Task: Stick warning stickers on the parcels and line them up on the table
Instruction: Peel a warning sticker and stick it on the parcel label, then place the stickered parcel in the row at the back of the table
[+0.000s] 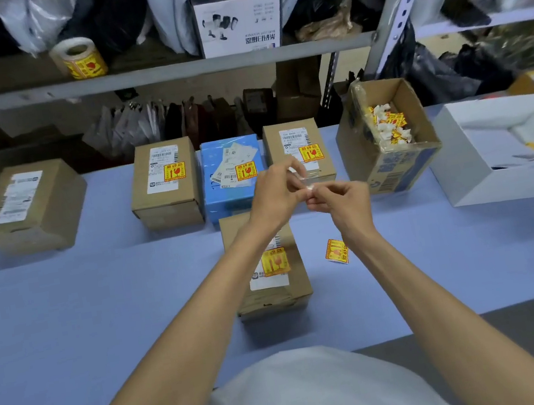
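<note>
Over blue table (99,296), fingers (328,193) pinch white scrap (310,189)

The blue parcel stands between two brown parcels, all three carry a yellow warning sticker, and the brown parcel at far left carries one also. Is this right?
Not fully. In the head view the far-left brown parcel has only white labels. The blue parcel, its left neighbour and its right neighbour do carry yellow warning stickers.

Left hand (274,192), right hand (345,202), touching, both pinching
</note>
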